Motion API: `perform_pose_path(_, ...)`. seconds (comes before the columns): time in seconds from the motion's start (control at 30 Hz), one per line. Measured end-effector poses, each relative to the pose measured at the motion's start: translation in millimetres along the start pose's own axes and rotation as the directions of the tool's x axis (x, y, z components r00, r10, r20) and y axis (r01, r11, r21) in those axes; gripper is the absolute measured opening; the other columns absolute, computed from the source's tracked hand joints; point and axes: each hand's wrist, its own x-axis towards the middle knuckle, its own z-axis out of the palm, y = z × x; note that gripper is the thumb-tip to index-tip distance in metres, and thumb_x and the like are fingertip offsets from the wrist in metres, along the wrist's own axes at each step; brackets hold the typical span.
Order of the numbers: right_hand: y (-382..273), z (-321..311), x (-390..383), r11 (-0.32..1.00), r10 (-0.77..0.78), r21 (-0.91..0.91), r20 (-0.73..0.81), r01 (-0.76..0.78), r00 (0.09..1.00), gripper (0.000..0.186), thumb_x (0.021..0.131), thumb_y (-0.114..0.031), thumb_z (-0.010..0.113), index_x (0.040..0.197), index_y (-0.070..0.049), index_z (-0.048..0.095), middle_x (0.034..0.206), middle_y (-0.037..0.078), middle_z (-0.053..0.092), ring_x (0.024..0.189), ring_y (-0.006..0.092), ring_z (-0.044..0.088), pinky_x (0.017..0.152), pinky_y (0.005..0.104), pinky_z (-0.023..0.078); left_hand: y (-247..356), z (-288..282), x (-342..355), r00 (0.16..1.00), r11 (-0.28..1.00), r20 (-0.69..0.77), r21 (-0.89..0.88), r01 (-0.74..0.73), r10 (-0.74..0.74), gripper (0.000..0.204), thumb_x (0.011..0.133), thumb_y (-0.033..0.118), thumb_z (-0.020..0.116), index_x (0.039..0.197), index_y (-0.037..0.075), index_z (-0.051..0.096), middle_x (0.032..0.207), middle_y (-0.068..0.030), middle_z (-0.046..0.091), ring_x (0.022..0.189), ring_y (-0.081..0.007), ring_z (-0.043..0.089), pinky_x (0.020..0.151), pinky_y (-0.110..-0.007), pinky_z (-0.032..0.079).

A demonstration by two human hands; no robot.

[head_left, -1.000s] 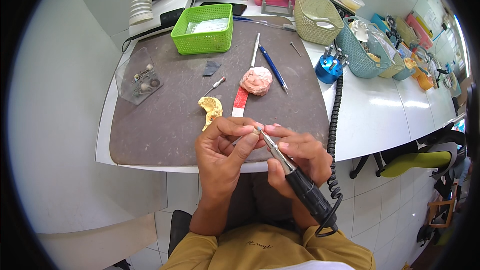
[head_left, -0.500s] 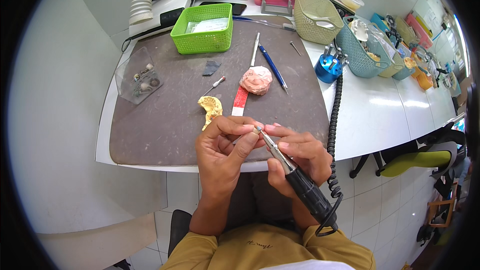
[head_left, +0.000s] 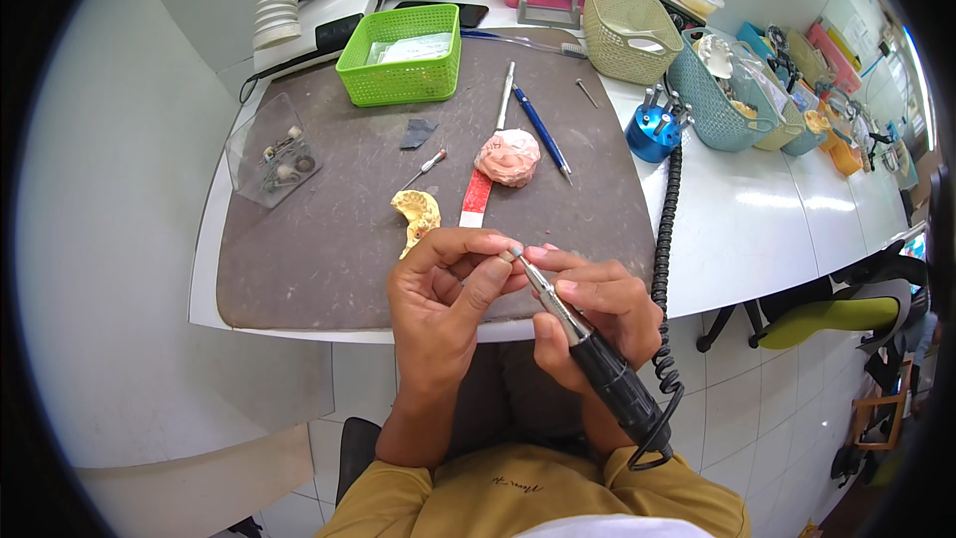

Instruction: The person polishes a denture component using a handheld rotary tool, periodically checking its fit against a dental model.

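Note:
Over the near edge of the brown work mat (head_left: 319, 279), my left hand (head_left: 438, 289) pinches a small tooth-coloured piece (head_left: 507, 256) between thumb and fingers; the fingers partly hide it. My right hand (head_left: 612, 309) grips a rotary handpiece (head_left: 609, 371) with a metal nose and black body, slanting up and left. Its small grey-blue tip (head_left: 517, 251) is at the pale piece; whether they touch I cannot tell. The fingertips of both hands come close together there. Just beyond my left hand lies a yellow partial dental cast (head_left: 418, 209). Farther back sits a pink dental model (head_left: 509, 157).
Around the models lie a blue mechanical pencil (head_left: 540, 130), a red and white strip (head_left: 476, 199), a thin bur-like tool (head_left: 428, 167) and a dark grey scrap (head_left: 418, 134). A green basket (head_left: 398, 90) stands behind, a blue bur holder (head_left: 655, 134) right, beside the handpiece's coiled cord (head_left: 666, 269).
Both hands keep nearly the same pose, with the handpiece tip still at the pale piece. The tabletop view has shifted very slightly.

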Motion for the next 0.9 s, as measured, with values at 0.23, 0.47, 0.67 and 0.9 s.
perform_pose_path(0.23, 1.5, -3.4, 0.7, 0.999, -0.029, -0.042, 0.075, 0.032, 0.997, 0.029, 0.078, -0.002, 0.07, 0.101, 0.003, 0.053, 0.087, 0.021, 0.065, 0.098, 0.0393, 0.068, 0.092, 0.0499, 0.053, -2.3, -1.3, 0.8, 1.0, 1.0, 0.018, -0.002, -0.025, 0.025, 0.011, 0.089, -0.005, 0.064, 0.099, -0.003, 0.063, 0.102, -0.0157, 0.066, 0.094, -0.0199, 0.068, 0.082, -0.032, 0.061)
perform_pose_path(0.47, 1.6, -3.0, 0.8, 0.998, -0.05, -0.031, 0.076, 0.052, 0.996, 0.029, 0.077, -0.002, 0.071, 0.1, 0.004, 0.055, 0.087, 0.02, 0.065, 0.097, 0.0391, 0.068, 0.092, 0.052, 0.053, -4.1, -3.2, 1.0, 0.999, 0.999, 0.026, -0.018, -0.031, 0.032, 0.011, 0.088, -0.006, 0.064, 0.098, -0.002, 0.063, 0.102, -0.0157, 0.066, 0.094, -0.0201, 0.068, 0.082, -0.031, 0.061)
perform_pose_path(0.67, 1.3, -3.3, 1.6, 0.998, -0.044, -0.041, 0.082, 0.047, 0.996, 0.03, 0.077, -0.002, 0.071, 0.101, 0.003, 0.054, 0.086, 0.019, 0.066, 0.098, 0.0386, 0.068, 0.092, 0.0512, 0.053, -2.9, -2.4, 1.3, 0.999, 1.0, 0.024, -0.018, -0.021, 0.021, 0.01, 0.088, -0.007, 0.064, 0.097, -0.002, 0.063, 0.101, -0.0154, 0.065, 0.094, -0.0203, 0.068, 0.082, -0.031, 0.062)
perform_pose_path(0.9, 2.6, -1.8, 0.0, 0.998, -0.032, -0.046, 0.055, 0.034, 0.998, 0.03, 0.078, -0.003, 0.072, 0.101, 0.003, 0.054, 0.087, 0.019, 0.066, 0.098, 0.0381, 0.068, 0.092, 0.0497, 0.053, -0.7, -0.2, 0.7, 1.0, 1.0, 0.007, 0.013, -0.028, 0.028, 0.01, 0.088, -0.007, 0.064, 0.097, -0.002, 0.063, 0.101, -0.0159, 0.065, 0.095, -0.0208, 0.068, 0.082, -0.032, 0.062)
